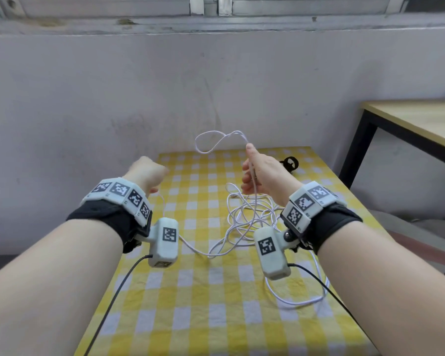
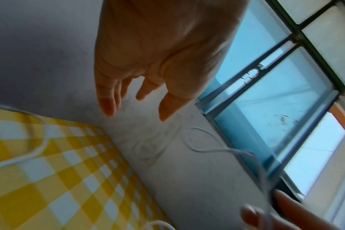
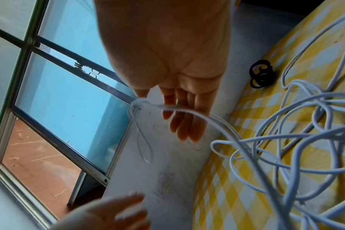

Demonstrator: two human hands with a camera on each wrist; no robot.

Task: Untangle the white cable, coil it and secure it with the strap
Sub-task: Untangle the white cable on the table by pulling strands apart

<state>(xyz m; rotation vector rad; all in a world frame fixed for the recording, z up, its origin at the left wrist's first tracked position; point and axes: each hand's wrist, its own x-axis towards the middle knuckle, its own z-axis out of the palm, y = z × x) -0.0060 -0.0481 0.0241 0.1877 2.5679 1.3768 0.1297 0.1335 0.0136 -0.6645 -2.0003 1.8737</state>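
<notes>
The white cable (image 1: 244, 217) lies in a loose tangle on the yellow checked tablecloth (image 1: 216, 304), also filling the right of the right wrist view as the cable (image 3: 286, 140). My right hand (image 1: 251, 163) is raised above it and pinches a strand between thumb and fingers; a small loop (image 1: 211, 142) sticks up beyond the fingertips. In the right wrist view the right hand (image 3: 158, 105) has that strand crossing its fingers. My left hand (image 1: 149, 173) hovers to the left with relaxed, empty fingers (image 2: 108, 99). The black strap (image 1: 290, 164) lies behind the right hand, also seen as the strap (image 3: 261, 76).
A pale wall (image 1: 216, 86) stands right behind the table's far edge, with a window (image 2: 276, 109) above. A wooden table with black legs (image 1: 421, 122) stands to the right. Black wrist-camera leads (image 1: 113, 299) hang over the near cloth.
</notes>
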